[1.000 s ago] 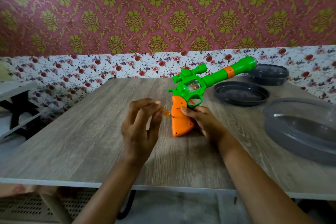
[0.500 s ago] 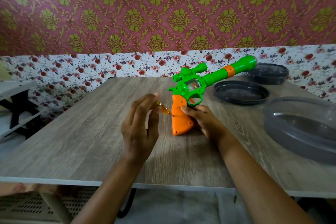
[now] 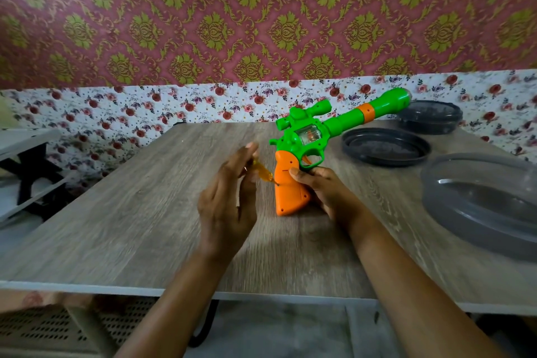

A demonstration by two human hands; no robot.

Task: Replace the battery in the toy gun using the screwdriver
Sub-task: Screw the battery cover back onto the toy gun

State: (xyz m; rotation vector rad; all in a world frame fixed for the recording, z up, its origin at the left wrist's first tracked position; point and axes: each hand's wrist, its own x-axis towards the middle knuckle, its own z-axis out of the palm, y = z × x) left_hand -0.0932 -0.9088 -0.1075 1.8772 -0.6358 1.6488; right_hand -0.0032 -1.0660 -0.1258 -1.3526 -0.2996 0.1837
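The left hand (image 3: pixel 228 206) pinches the small amber-handled screwdriver (image 3: pixel 263 174) between thumb and fingertips. The fingers are stretched nearly straight upward and smeared by motion. A second ago those fingers were curled over the handle, and half a second ago they were half unrolled. The handle seems to be rolling along the fingertips, which reads as a turn of the screw under way. The tip has stayed at the same spot on the left face of the orange grip (image 3: pixel 290 195), so the bit appears seated rather than slipping, though the screw itself is too small to make out.

The right hand (image 3: pixel 325 193) grips the handle from the far side, thumb laid across the orange plastic just under the trigger guard and the other fingers hidden behind it. It has barely shifted across the three moments.

The toy gun (image 3: pixel 311 136) stands upright on its butt near the middle of the worktop (image 3: pixel 116 212), its green barrel slanting up to the right. The grip looks closed and no battery shows, so the task is probably at its first stage, loosening the cover.

Further right lie a dark round lid (image 3: pixel 386 148), a dark tub (image 3: pixel 430 116) behind it and a large grey translucent container (image 3: pixel 479 206) at the near edge.
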